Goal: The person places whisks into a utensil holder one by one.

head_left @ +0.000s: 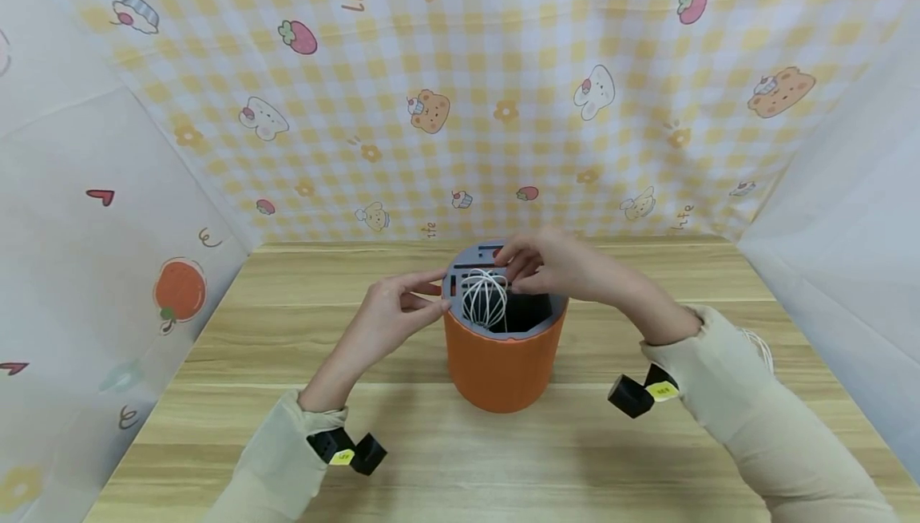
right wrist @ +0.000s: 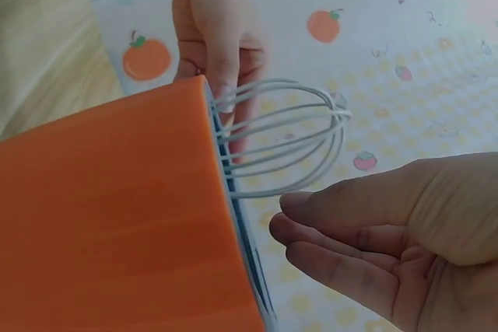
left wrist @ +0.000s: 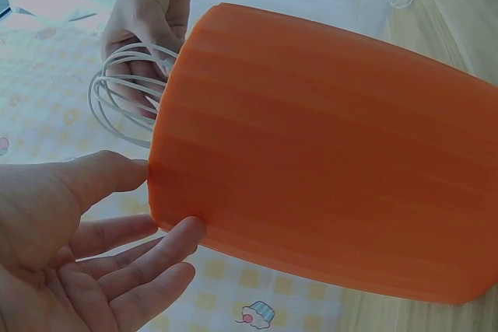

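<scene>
Cream sleeves lie nearest; the left hand, loose, touches the orange utensil holder. Inside it, the balloon whisk stands upright, just left of the closer right hand, which grasps nothing.

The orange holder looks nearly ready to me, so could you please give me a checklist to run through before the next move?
1. Orange holder upright on the table: ok.
2. Left hand on the holder's rim: ok, fingertips touch it.
3. Whisk in the holder, wire loops upward: ok, they rise above the rim.
4. Whisk handle resting on the bottom: cannot tell, hidden inside.
5. Right hand clear of the whisk: cannot tell, its fingertips are very close.
6. Tabletop free of other items: not ok, a white wire item lies beside the right sleeve.
</scene>
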`<state>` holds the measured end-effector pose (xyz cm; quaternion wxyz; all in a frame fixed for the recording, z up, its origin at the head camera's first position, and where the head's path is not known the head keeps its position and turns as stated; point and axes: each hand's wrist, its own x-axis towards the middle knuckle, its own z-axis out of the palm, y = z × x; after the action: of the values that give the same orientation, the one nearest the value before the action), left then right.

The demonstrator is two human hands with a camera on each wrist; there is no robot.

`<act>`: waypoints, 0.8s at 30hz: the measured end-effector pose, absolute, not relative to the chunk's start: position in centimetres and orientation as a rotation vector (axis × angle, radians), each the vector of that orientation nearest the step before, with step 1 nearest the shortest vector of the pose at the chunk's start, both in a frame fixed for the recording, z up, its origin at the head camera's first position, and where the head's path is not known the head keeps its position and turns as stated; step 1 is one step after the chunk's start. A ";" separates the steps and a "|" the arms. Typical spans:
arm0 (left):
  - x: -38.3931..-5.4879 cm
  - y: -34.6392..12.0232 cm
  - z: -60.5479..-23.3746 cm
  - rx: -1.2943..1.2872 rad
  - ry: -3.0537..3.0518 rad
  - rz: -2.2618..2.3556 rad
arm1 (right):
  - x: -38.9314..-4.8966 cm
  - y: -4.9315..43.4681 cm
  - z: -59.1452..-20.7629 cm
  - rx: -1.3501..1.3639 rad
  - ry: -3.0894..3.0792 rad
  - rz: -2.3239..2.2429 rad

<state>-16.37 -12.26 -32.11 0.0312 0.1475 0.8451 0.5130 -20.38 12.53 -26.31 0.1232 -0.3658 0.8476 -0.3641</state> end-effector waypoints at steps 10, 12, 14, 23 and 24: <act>-16.3 -12.2 -32.1 0.450 2.594 1.594 | -20.4 14.6 -25.9 -1.006 2.513 -1.082; -16.3 -12.2 -32.1 0.453 2.593 1.595 | -20.3 15.0 -25.9 -0.990 2.521 -1.092; -16.2 -12.3 -32.1 0.453 2.592 1.594 | -20.2 15.5 -25.9 -0.979 2.532 -1.101; -16.4 -12.3 -32.2 0.431 2.588 1.591 | -20.2 17.8 -26.2 -0.902 2.631 -1.082; -16.4 -12.3 -32.2 0.430 2.587 1.590 | -20.2 18.1 -26.2 -0.887 2.647 -1.078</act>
<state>-16.39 -12.26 -32.20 0.0373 0.1400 0.8431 0.5179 -20.19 18.08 -26.17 0.0746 -0.2956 0.8820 -0.3593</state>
